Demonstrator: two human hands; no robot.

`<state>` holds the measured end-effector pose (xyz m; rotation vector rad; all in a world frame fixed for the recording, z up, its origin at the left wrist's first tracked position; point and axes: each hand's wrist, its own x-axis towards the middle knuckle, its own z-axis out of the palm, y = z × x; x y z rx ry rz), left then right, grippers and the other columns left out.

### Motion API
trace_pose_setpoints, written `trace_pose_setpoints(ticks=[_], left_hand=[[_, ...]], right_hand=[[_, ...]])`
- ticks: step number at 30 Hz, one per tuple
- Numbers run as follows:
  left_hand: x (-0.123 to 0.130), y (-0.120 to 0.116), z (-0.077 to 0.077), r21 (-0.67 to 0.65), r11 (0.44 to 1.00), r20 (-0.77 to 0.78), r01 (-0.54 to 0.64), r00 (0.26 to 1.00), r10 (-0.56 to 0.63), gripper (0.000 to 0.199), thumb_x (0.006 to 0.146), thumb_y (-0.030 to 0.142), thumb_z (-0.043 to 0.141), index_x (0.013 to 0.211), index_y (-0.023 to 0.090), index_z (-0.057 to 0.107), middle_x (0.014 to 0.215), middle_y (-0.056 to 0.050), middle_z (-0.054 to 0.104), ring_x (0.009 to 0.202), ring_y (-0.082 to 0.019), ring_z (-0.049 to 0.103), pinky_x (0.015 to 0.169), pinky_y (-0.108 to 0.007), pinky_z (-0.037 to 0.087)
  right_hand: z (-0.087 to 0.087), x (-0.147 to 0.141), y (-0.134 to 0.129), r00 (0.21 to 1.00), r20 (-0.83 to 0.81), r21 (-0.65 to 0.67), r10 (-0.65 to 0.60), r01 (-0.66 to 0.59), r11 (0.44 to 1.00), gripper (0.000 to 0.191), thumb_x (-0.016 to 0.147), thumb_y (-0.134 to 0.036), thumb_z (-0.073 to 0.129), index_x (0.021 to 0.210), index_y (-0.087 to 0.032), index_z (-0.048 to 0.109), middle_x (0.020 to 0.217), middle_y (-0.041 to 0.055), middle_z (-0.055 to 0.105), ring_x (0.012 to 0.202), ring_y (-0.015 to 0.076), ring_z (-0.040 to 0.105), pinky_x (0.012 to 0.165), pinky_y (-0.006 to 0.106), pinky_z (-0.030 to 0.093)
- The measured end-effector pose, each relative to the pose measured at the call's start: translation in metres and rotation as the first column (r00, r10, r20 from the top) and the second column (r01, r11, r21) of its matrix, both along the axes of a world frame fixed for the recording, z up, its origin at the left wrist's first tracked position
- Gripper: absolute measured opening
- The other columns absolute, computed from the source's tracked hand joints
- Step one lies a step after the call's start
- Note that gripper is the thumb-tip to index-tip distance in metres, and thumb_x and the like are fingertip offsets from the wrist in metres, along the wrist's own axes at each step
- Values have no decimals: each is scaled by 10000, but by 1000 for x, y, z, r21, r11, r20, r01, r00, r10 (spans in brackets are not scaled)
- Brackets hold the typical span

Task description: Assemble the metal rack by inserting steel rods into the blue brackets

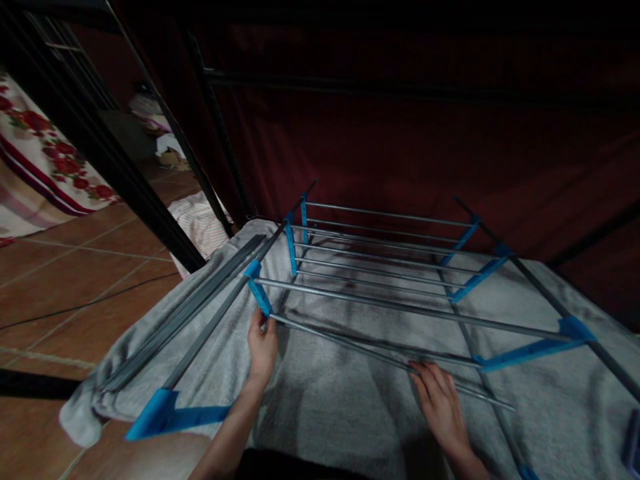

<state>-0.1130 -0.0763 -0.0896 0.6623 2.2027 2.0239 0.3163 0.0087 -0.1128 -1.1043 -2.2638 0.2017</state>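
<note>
Rack [400, 313] lies on blanket [340, 400], loose rods [190, 307] to its left

Blue brackets [525, 353]: no lettering can be read.
Metal rods [400, 306]: no legible brand or number.
Gray blanket [340, 393]: no readable label.
Flowered cloth [65, 163]: no words legible.
Background pile [167, 143]: too small and dim for any print to be read.

Home, bedroom-like area: grey plush blanket [340, 400] covering bed-like surface; red floral blanket [65, 157] hanging above terracotta-coloured tiled floor [135, 293].
</note>
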Motion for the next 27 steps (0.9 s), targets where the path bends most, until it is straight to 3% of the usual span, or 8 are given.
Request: trace_pose_setpoints(ticks=[6,17,27], left_hand=[[-4,0,-5,-6,1000,-25,11,1000,-11,346,813,459,655,1036,198,700,966,-57,669,906,-219,613,913,-375,507],[-7,-2,-3,-38,999,-90,23,996,-27,366,819,525,651,984,200,683,923,-59,653,868,-223,607,838,-365,512],[-7,-2,-3,-50,998,-134,24,990,-31,391,834,557,630,986,201,684,928,-61,667,902,-237,618,874,-387,522]], right_hand=[[6,-3,1,1000,-17,-17,-1,1,1000,321,1072,-406,422,1245,-296,669,1129,47,734,1052,255,682,932,425,487],[12,-6,5,999,-40,-43,4,-6,999,321,1054,-395,437,1240,-305,682,1144,48,733,1075,268,675,944,443,482],[12,-7,6,998,-55,-55,14,-17,998,320,1063,-407,437,1248,-299,675,1148,51,732,1085,271,667,955,445,471]])
